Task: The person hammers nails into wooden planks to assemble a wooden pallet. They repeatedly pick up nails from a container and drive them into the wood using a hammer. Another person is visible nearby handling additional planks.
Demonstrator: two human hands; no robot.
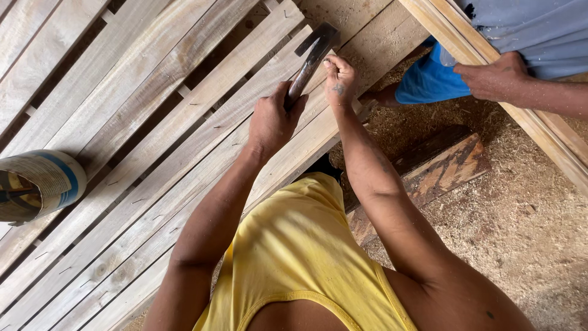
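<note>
So we've got our left hand (271, 121) clamped round the hammer (311, 61) handle, its long axis running up-right to the head near top centre, while our right hand (340, 78), just beside the head, pinches something tiny (a nail, maybe) against the slatted wooden panel (141, 122).

Floor (520, 245): bare ground under a thick layer of sawdust and wood shavings, right side. A dark, weathered board (447, 165) lies flat on it, near centre-right. A pale timber frame rail (551, 132) runs diagonally across the far right. Light is even and diffuse, with soft shadows. No walls or windows are in view.
</note>
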